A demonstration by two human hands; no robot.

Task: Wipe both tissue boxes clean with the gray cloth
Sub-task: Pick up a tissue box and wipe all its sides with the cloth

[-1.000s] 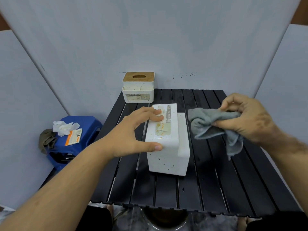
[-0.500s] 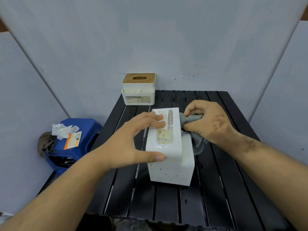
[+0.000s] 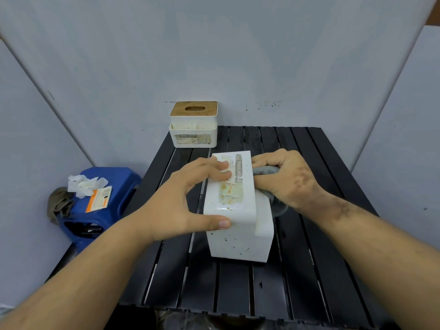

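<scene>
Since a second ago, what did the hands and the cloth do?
The right hand carried the gray cloth leftward from the air over the table onto the right side of the near tissue box and now presses it there. The left hand kept its hold on that box. The far tissue box and the blue stool stayed put.

Staged recording booth, not lived-in room: plain gray panels [image 3: 214,55] enclose black slatted folding table [image 3: 297,258] on three sides; blue plastic stool [image 3: 119,184] beside it holds clutter.
</scene>
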